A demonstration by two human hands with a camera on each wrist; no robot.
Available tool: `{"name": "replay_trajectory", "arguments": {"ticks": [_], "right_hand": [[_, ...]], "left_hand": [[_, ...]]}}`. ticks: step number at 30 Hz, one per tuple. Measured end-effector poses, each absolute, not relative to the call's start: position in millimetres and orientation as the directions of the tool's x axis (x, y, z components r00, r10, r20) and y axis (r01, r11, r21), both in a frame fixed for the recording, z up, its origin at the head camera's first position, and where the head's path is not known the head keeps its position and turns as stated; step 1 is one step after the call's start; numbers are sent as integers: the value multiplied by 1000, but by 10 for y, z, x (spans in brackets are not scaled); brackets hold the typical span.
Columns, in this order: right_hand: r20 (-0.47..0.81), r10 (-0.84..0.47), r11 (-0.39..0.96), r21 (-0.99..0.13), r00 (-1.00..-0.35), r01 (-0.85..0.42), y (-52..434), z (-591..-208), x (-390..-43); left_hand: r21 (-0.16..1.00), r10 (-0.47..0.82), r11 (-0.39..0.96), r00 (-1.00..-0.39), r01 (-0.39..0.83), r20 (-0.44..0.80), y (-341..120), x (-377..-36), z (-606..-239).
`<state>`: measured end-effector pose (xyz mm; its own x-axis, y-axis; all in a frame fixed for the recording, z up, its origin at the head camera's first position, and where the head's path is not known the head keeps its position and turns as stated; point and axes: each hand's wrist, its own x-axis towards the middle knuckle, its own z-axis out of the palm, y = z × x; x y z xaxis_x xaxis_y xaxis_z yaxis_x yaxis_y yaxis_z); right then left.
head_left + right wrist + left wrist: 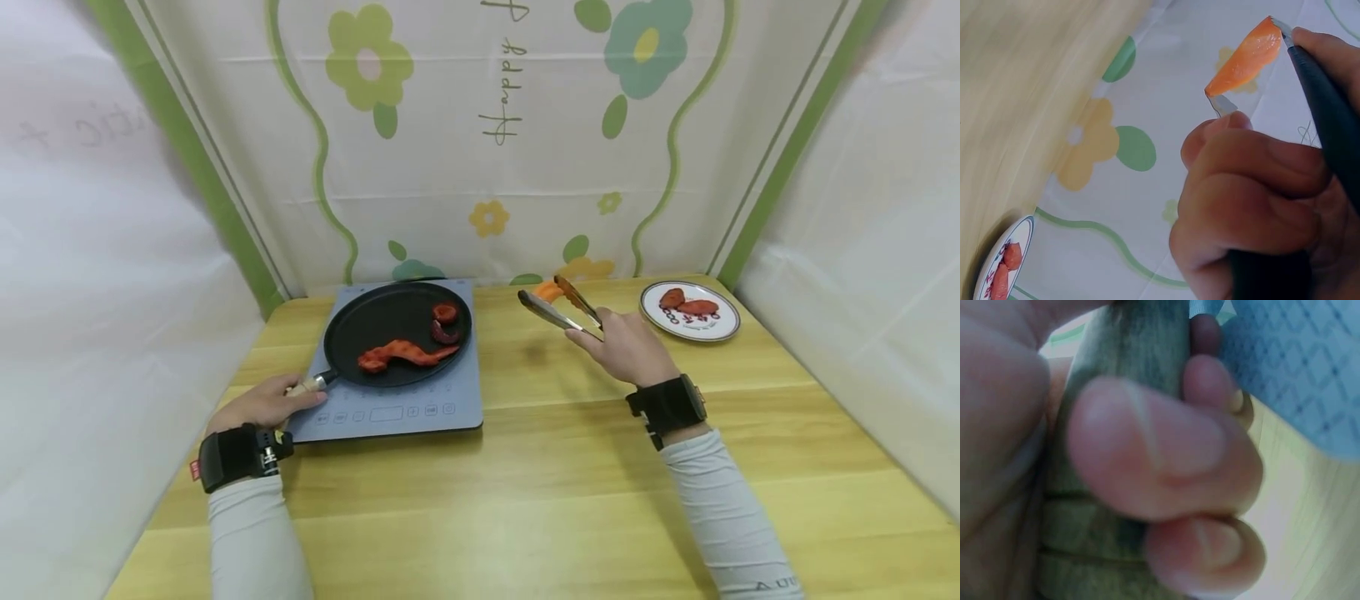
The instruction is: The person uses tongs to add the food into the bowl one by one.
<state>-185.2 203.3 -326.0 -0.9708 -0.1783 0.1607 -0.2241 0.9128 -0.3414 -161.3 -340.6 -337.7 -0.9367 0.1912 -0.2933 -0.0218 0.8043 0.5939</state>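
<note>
My left hand [262, 406] grips the wooden handle [1122, 356] of a black frying pan [397, 332] that sits on a grey induction cooker [457, 400]. Red meat pieces [405, 354] lie in the pan. My right hand [628, 346] holds metal tongs [558, 307] above the table, between the pan and a plate. The tongs pinch an orange piece of food [1246, 59] at their tips. The fingers [1254, 187] are curled round the tongs' dark handle.
A white plate [723, 327] with two red meat pieces stands at the back right of the wooden table [540, 500]. Flowered cloth walls [487, 125] close in the table on three sides.
</note>
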Motion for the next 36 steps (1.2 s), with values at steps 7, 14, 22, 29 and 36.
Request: {"name": "replay_trajectory", "arguments": {"ticks": [7, 14, 22, 29, 36], "right_hand": [[162, -198, 905, -348, -967, -243, 1974, -3250, -1838], [153, -214, 896, -362, -965, -256, 1882, -3268, -1844], [160, -238, 887, -367, -958, -282, 1738, -3238, -1849], [156, -232, 881, -384, -960, -276, 1628, -3198, -1839], [164, -232, 876, -392, -959, -279, 1532, -3184, -1834]], "left_hand": [[591, 206, 807, -936, -4, -286, -3414, -1614, -3364], [599, 196, 800, -933, -26, -303, -3404, -1625, -3361], [609, 199, 793, -934, -26, -298, -3407, -1607, -3363], [608, 193, 794, -939, -22, -286, -3398, -1592, -3371], [612, 192, 790, -939, -25, -286, -3389, -1581, -3356]]}}
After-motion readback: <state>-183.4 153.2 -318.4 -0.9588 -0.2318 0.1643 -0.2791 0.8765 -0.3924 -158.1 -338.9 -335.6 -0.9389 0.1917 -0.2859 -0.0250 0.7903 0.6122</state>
